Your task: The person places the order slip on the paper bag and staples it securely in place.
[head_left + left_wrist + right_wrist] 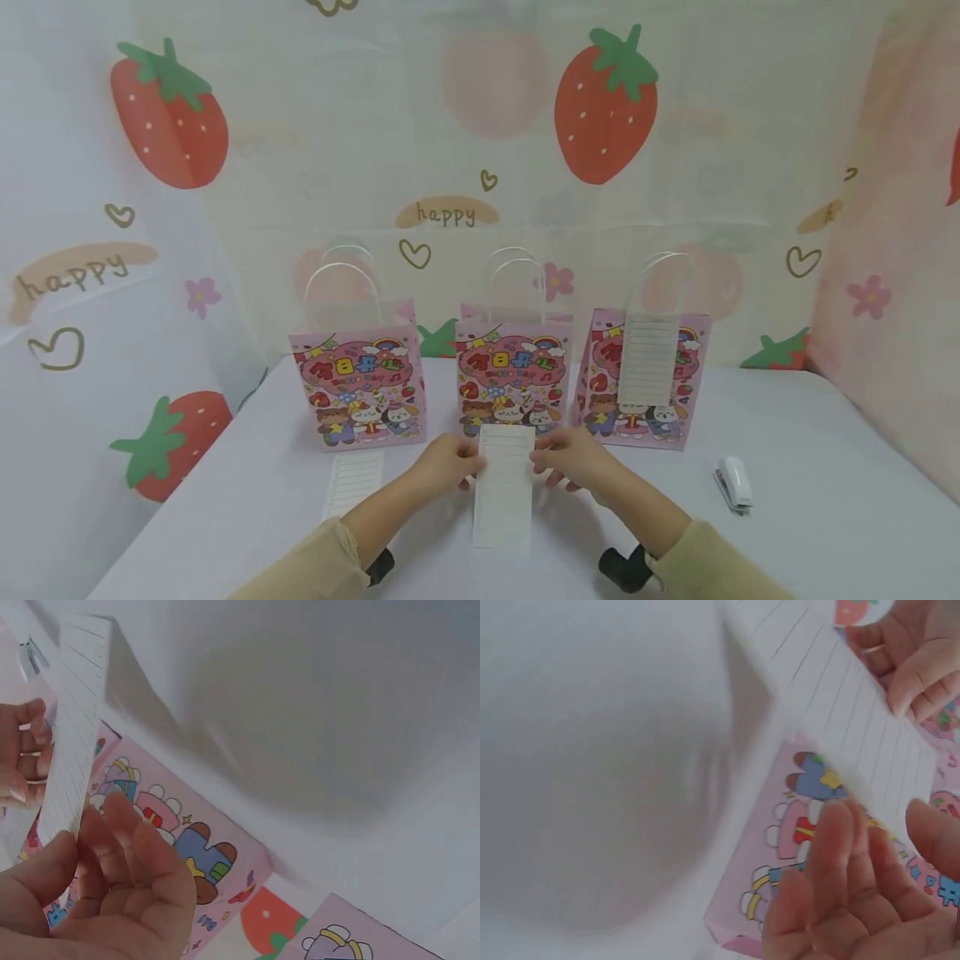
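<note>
A lined white paper strip [504, 492] stands upright in front of the middle pink gift bag [514, 379]. My left hand [444, 463] pinches the strip's left edge between thumb and fingers, seen closely in the left wrist view. On the other side, my right hand [577, 460] has its fingertips right at the strip's right edge. In the right wrist view this right hand [862, 900] shows its thumb and relaxed fingers spread apart beside the strip [840, 697]. The strip covers the lower front of the middle bag.
Another pink bag [360, 392] stands left, with a lined strip [354, 482] on the table before it. The right-hand bag [600, 417] has a lined strip [647, 362] hanging over its front from the handle. A small white stapler [734, 484] lies at the right.
</note>
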Tool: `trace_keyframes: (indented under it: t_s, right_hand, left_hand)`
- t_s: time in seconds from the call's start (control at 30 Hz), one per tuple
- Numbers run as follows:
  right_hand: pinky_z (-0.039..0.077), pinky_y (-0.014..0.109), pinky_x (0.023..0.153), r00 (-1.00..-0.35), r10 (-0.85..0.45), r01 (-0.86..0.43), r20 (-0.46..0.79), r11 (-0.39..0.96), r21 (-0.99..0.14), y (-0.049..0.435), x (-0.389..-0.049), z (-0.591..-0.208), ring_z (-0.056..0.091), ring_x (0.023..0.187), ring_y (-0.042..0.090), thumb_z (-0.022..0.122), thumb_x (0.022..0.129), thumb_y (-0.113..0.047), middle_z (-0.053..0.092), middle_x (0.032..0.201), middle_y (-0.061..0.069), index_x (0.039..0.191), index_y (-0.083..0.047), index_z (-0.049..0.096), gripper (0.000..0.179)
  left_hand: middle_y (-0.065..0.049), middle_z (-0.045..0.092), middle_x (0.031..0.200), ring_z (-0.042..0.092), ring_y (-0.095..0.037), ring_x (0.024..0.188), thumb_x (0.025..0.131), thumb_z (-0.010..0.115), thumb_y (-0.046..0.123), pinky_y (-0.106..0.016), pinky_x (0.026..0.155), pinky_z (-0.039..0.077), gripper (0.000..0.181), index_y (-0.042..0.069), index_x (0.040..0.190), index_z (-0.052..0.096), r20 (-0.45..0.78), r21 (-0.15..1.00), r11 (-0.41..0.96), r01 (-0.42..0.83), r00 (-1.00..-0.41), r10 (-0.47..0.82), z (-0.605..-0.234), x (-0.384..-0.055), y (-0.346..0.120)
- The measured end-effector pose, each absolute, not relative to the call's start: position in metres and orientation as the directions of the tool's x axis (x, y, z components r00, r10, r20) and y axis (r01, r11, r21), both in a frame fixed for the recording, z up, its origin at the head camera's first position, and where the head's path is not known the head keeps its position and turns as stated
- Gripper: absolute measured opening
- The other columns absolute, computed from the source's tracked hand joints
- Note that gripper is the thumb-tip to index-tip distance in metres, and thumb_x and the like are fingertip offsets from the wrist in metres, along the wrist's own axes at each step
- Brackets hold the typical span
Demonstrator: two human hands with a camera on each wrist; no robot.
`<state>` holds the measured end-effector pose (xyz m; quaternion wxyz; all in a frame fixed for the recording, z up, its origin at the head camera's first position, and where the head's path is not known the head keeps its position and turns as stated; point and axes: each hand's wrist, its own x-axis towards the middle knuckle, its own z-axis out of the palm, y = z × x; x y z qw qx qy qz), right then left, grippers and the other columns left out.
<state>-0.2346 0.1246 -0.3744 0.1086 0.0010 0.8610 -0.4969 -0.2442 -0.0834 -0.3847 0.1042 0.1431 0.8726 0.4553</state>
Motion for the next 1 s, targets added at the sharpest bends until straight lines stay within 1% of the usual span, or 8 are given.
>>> trace_keyframes:
  t_s: [0.1, 0.27, 0.5, 0.6, 0.77, 0.9, 1.0]
  right_hand:
    - [0.046, 0.030, 0.059, -0.986, -0.074, 0.100, -0.151, 0.464, -0.880, 0.123, -0.236, -0.369, 0.064, 0.068, 0.017, 0.063, 0.094, -0.015, 0.070, 0.082, 0.005, 0.102, -0.001, 0.067, 0.016]
    - [0.046, 0.032, 0.061, -0.992, -0.052, 0.081, -0.114, 0.422, -0.903, 0.122, -0.238, -0.360, 0.064, 0.069, 0.019, 0.062, 0.095, -0.015, 0.068, 0.082, 0.006, 0.096, -0.002, 0.067, 0.014]
    - [0.048, 0.034, 0.064, -0.991, -0.048, 0.095, -0.125, 0.403, -0.910, 0.124, -0.240, -0.358, 0.064, 0.070, 0.020, 0.063, 0.095, -0.021, 0.068, 0.084, 0.007, 0.095, -0.003, 0.068, 0.019]
    - [0.049, 0.035, 0.066, -0.991, -0.045, 0.099, -0.127, 0.400, -0.911, 0.125, -0.240, -0.359, 0.064, 0.070, 0.019, 0.062, 0.096, -0.021, 0.067, 0.084, 0.007, 0.096, -0.003, 0.068, 0.019]
    - [0.049, 0.038, 0.069, -0.993, -0.036, 0.088, -0.111, 0.391, -0.916, 0.124, -0.241, -0.357, 0.063, 0.070, 0.018, 0.061, 0.096, -0.021, 0.068, 0.084, 0.006, 0.098, -0.002, 0.068, 0.021]
    - [0.048, 0.037, 0.069, -0.996, -0.001, 0.083, -0.089, 0.359, -0.930, 0.123, -0.243, -0.356, 0.062, 0.070, 0.018, 0.061, 0.096, -0.021, 0.067, 0.086, 0.006, 0.099, -0.001, 0.068, 0.021]
    - [0.049, 0.039, 0.071, -0.997, 0.038, 0.076, -0.067, 0.321, -0.944, 0.123, -0.244, -0.356, 0.061, 0.071, 0.018, 0.062, 0.096, -0.020, 0.066, 0.090, 0.007, 0.100, 0.000, 0.067, 0.021]
  left_hand:
    - [-0.003, 0.059, 0.078, 0.056, -0.013, 0.065, 0.095, 0.059, 0.007, -0.026, 0.060, 0.045, 0.012, -0.001, 0.088, 0.063, -0.030, 0.836, 0.528, 0.153, -0.947, 0.321, -0.380, -0.244, -0.083]
    - [-0.005, 0.062, 0.081, 0.058, -0.014, 0.066, 0.096, 0.058, 0.010, -0.027, 0.060, 0.046, 0.014, -0.003, 0.093, 0.063, 0.005, 0.841, 0.517, 0.161, -0.957, 0.289, -0.372, -0.243, -0.083]
    - [-0.005, 0.062, 0.080, 0.057, -0.014, 0.066, 0.097, 0.058, 0.009, -0.026, 0.060, 0.046, 0.013, -0.003, 0.094, 0.063, 0.017, 0.857, 0.490, 0.161, -0.958, 0.286, -0.374, -0.244, -0.082]
    - [-0.005, 0.061, 0.080, 0.057, -0.015, 0.068, 0.097, 0.058, 0.010, -0.027, 0.061, 0.046, 0.013, -0.002, 0.093, 0.062, 0.014, 0.858, 0.490, 0.157, -0.959, 0.283, -0.374, -0.243, -0.081]
    - [-0.005, 0.059, 0.080, 0.056, -0.015, 0.069, 0.097, 0.058, 0.008, -0.027, 0.061, 0.045, 0.013, -0.003, 0.091, 0.062, 0.049, 0.858, 0.482, 0.179, -0.962, 0.270, -0.371, -0.243, -0.079]
    - [-0.004, 0.058, 0.078, 0.056, -0.016, 0.068, 0.097, 0.058, 0.008, -0.026, 0.060, 0.045, 0.012, -0.002, 0.091, 0.062, 0.060, 0.853, 0.486, 0.189, -0.961, 0.270, -0.369, -0.244, -0.077]
    - [-0.004, 0.058, 0.078, 0.056, -0.016, 0.069, 0.097, 0.058, 0.008, -0.026, 0.060, 0.045, 0.012, -0.002, 0.091, 0.062, 0.062, 0.850, 0.490, 0.193, -0.961, 0.271, -0.368, -0.245, -0.075]
